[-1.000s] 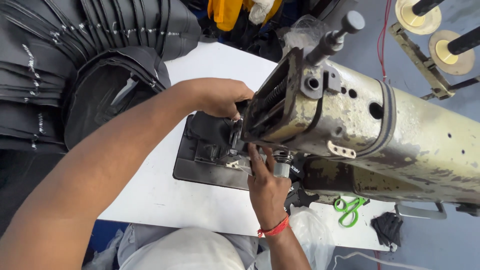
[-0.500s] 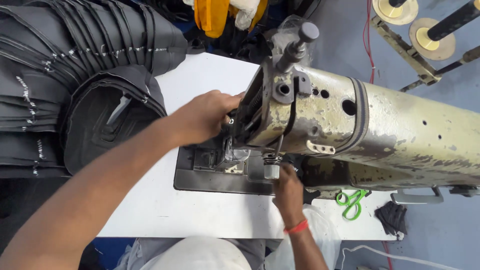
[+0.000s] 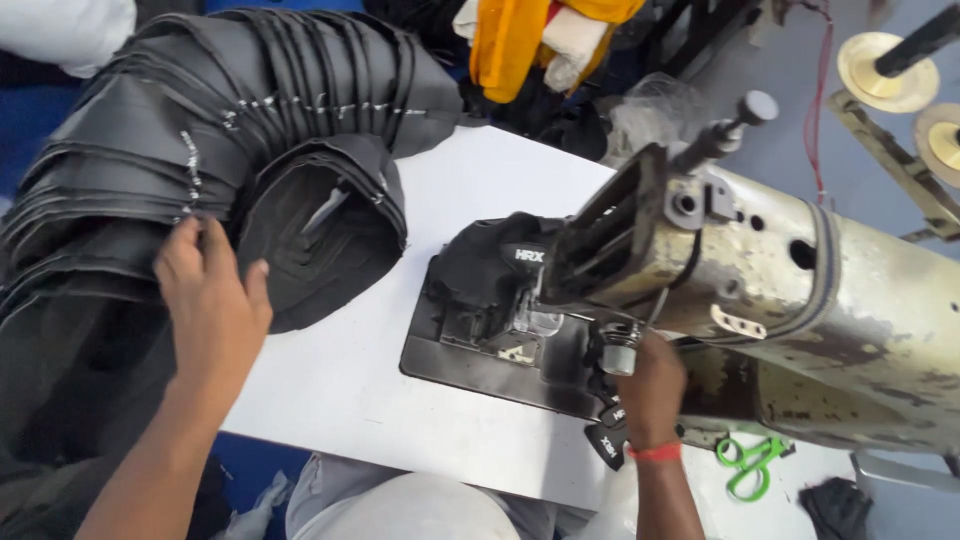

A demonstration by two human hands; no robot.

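Now the left hand (image 3: 212, 300) has left the needle area: half a second ago it lay at the head of the worn cream-painted metal sewing machine (image 3: 790, 290), and it now sits at centre left of the frame, fingers spread and palm flat against the long chain of stacked black curved fabric pieces (image 3: 240, 150) that arcs across the upper left. No grasp closed on it yet as far as can be seen; fingertips press the folded edge

The right hand (image 3: 650, 385), red band at the wrist, has stayed low at lower centre, just under the machine head; its fingers curl out of view beneath the arm, so whether they pinch anything I cannot tell. The black fabric piece with a small white label (image 3: 495, 275) lies on the dark rectangular metal bed plate (image 3: 470, 365), bunched against the presser-foot side of the head. Judgement: sewing on this piece looks paused while the left hand goes to the stack

Edges and room: the white flat tabletop (image 3: 360, 390) is bare between stack and bed plate, a broad lane toward the lower left edge. Right of the bed plate the machine body closes the way. Green plastic-handled scissors (image 3: 748, 465) lie at lower right, near the right wrist but apart from it
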